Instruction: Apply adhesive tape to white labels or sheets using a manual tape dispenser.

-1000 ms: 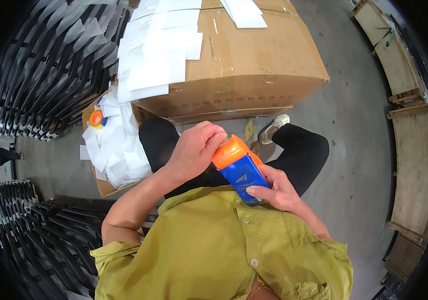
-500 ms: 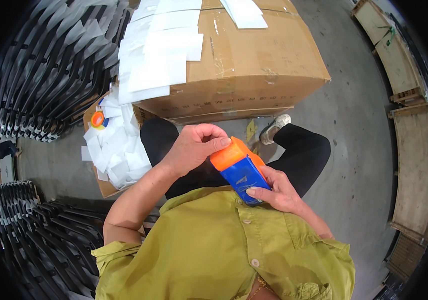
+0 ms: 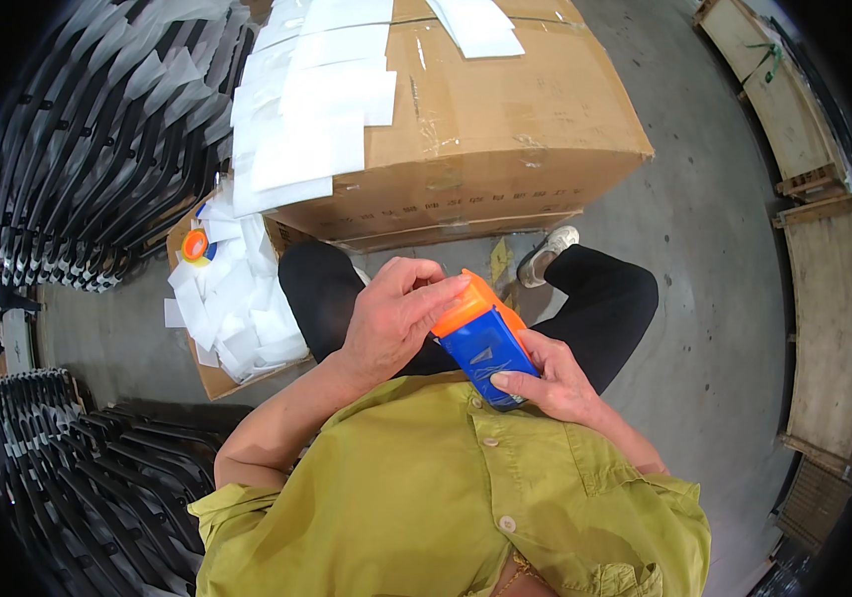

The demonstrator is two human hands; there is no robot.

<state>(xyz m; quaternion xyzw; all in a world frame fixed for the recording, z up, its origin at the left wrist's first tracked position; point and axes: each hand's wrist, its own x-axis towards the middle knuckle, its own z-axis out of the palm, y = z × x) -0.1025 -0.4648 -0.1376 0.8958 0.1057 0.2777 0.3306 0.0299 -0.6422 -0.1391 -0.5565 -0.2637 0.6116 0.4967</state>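
Note:
In front of my belly is a blue and orange handheld piece, apparently a tape dispenser (image 3: pixel 488 348), tilted with its orange end up and away from me. My right hand (image 3: pixel 557 380) wraps round the blue body from the right, thumb lying across its face. At the orange end, my left hand (image 3: pixel 396 313) has bent fingers pressed together, their tips against the orange edge. Whether a strip of tape sits between those fingertips is too small to see.
Ahead stands a large cardboard carton (image 3: pixel 505 109) with white foam sheets (image 3: pixel 311 139) on top. To its left, an open box (image 3: pixel 222 383) holds white sheets and an orange ring (image 3: pixel 194 245). Black metal frames (image 3: pixel 97 149) are stacked at left; wooden crates (image 3: pixel 829 318) line the right.
My left hand has shifted slightly right along the orange end, its fingers now straighter over the edge. The dispenser has turned a little more upright. My right hand keeps its grip.

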